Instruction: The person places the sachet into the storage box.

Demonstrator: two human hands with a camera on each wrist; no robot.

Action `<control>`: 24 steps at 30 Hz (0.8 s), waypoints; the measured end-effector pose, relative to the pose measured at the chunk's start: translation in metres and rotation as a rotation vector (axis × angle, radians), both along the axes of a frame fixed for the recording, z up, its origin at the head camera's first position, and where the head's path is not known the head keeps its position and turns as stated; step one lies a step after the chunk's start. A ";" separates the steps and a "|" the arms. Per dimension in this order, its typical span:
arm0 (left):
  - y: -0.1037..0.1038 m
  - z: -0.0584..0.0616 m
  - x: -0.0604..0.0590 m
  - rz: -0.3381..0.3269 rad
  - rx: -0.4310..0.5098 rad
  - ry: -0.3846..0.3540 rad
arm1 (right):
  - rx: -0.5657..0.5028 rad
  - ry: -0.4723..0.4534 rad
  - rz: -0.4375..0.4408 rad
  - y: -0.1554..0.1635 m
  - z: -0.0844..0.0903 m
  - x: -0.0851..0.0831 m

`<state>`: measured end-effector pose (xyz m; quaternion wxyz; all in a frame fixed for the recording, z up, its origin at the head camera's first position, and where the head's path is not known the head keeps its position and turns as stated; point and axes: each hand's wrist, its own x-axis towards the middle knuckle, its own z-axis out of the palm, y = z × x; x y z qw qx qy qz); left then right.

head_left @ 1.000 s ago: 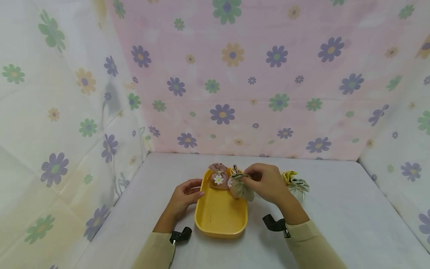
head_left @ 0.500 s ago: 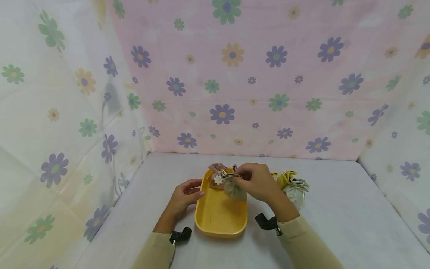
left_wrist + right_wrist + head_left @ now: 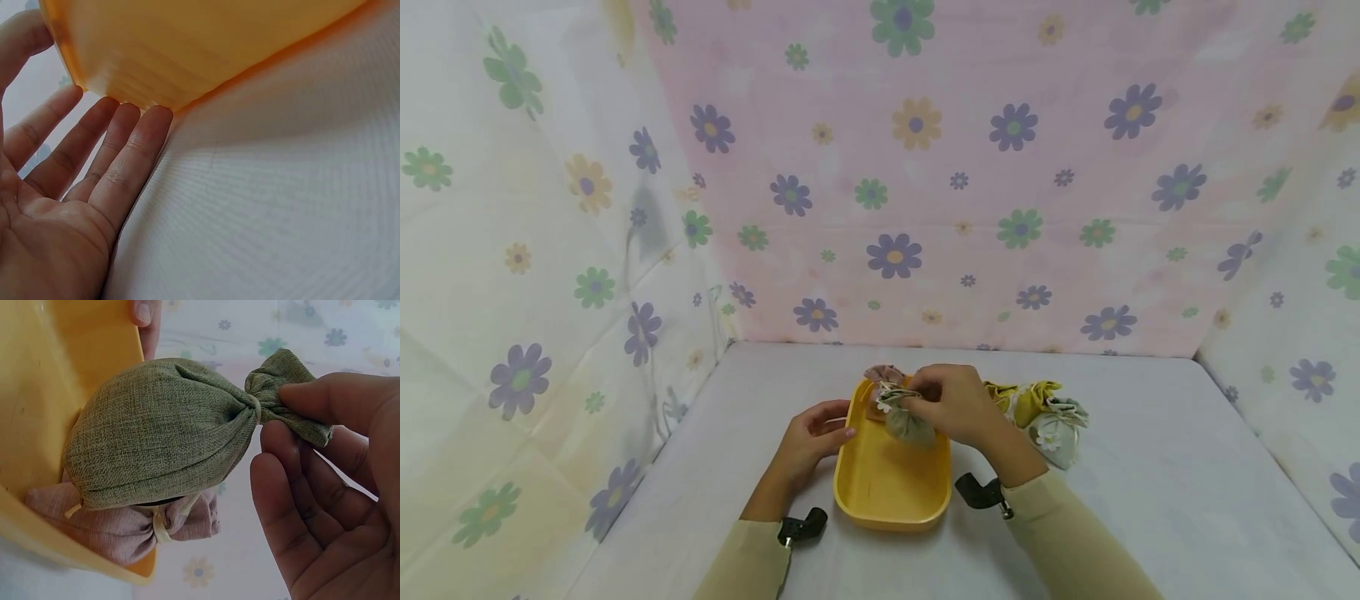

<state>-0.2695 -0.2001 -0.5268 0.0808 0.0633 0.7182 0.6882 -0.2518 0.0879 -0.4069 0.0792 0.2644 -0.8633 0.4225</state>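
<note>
My right hand (image 3: pixel 958 404) pinches the gathered neck of a green cloth drawstring pouch (image 3: pixel 912 428) between thumb and fingers. In the right wrist view the pouch (image 3: pixel 156 434) hangs over the yellow tray (image 3: pixel 37 394), its round body near the tray's end wall. Below it, a pink pouch (image 3: pixel 100 528) with a pale tie lies in the tray. My left hand (image 3: pixel 808 437) is at the left wall of the tray (image 3: pixel 891 525); in the left wrist view its nearly straight fingers (image 3: pixel 147 134) touch the outside wall.
Right of the tray stand a mustard yellow pouch (image 3: pixel 1036 400) and a pale grey-green pouch (image 3: pixel 1056 440) with a white flower, partly behind my right hand. Flowered cloth walls (image 3: pixel 962 325) edge the white table (image 3: pixel 1180 467) at the back and sides.
My right hand has carried the green pouch left, from the tray's right rim to above its middle. More of the pouches on the right shows now. My left hand stays put.
</note>
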 end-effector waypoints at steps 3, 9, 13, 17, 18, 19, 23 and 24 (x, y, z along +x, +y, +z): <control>0.000 0.002 0.002 -0.004 -0.001 -0.002 | 0.008 -0.019 -0.004 -0.004 0.000 -0.002; 0.000 0.004 0.003 -0.009 0.008 0.006 | 0.021 -0.060 -0.021 -0.014 0.000 -0.006; 0.000 0.003 0.003 -0.005 0.010 0.005 | 0.015 -0.089 -0.017 -0.019 -0.003 -0.009; -0.001 0.003 0.002 -0.002 0.002 0.008 | 0.005 -0.116 -0.017 -0.023 -0.007 -0.013; -0.001 0.003 0.002 -0.002 0.002 0.010 | 0.007 -0.119 -0.016 -0.024 -0.008 -0.014; -0.001 0.002 0.002 -0.003 0.001 0.012 | 0.013 -0.118 -0.014 -0.025 -0.010 -0.015; 0.000 0.003 0.002 -0.010 0.004 0.013 | 0.046 -0.123 -0.009 -0.028 -0.015 -0.020; -0.001 0.002 0.002 -0.013 0.005 0.013 | 0.058 -0.124 -0.009 -0.029 -0.016 -0.020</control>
